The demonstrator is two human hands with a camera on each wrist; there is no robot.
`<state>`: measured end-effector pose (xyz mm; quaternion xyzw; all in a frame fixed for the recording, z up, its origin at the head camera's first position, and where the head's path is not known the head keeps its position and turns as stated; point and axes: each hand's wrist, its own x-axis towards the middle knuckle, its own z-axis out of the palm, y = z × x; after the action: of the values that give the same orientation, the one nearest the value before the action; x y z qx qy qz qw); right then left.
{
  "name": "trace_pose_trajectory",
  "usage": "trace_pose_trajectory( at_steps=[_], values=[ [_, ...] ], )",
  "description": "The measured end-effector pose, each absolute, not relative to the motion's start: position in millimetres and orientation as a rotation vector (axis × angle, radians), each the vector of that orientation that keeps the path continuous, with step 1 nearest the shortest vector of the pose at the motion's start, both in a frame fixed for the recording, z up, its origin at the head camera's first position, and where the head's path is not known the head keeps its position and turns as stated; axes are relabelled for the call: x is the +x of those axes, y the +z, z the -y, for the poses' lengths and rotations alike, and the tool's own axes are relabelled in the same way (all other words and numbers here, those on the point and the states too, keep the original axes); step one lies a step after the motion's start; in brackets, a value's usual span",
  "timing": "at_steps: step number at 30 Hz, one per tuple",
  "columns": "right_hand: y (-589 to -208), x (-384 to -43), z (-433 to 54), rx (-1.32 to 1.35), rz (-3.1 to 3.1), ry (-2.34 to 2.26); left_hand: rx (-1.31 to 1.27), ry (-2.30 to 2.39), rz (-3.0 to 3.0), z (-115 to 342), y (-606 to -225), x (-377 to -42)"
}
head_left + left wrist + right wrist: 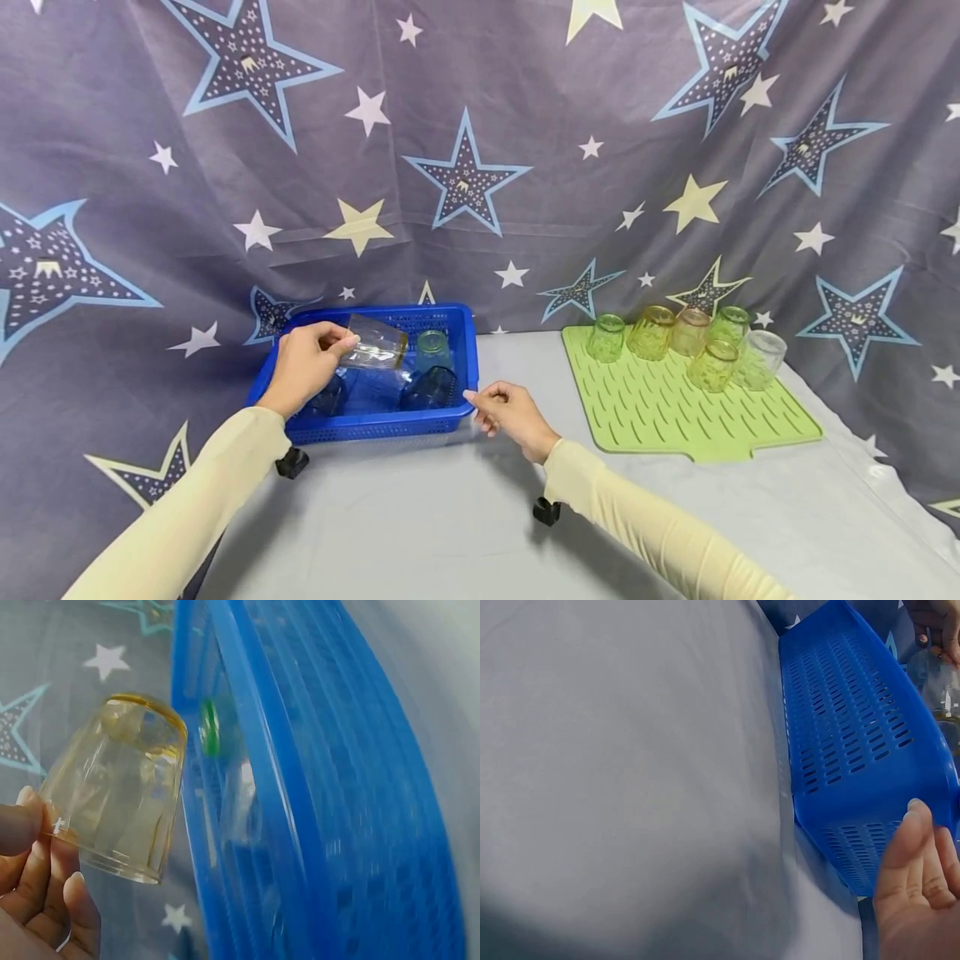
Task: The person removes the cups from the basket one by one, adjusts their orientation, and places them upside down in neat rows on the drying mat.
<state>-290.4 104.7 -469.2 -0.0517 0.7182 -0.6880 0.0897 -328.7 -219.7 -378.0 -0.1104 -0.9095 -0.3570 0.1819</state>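
Observation:
My left hand [307,362] pinches a clear, amber-tinted glass [375,343] between thumb and fingers, tilted on its side over the blue plastic basket [472,350]. The left wrist view shows the thumb near one end of this glass [120,787], its darker yellow rim facing away from the hand. Inside the basket are a green glass [432,352], a dark blue glass [431,389] at the front right and another dark blue glass [327,398] near the left hand. My right hand [513,415] is at the basket's front right corner, fingertips right at the rim, with relaxed fingers.
To the right lies a light green drying mat [660,417] with raised ridges. Several glasses in green, amber, pinkish and clear stand upside down towards its back, one being a clear glass [761,360]. A star-patterned curtain [465,250] hangs behind the white-covered table [405,517].

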Motion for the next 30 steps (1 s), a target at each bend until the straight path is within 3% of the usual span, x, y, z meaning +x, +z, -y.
trace_pose_trajectory(
  at_steps=[12,30],
  values=[
    [-469,-292,-104,-0.165,-2.239,-2.157,-0.253,-1.696,2.563,184,-382,-318],
    [-454,-293,-105,-0.504,-2.16,-2.304,-0.323,-2.152,2.426,139,-394,-307]
  ],
)
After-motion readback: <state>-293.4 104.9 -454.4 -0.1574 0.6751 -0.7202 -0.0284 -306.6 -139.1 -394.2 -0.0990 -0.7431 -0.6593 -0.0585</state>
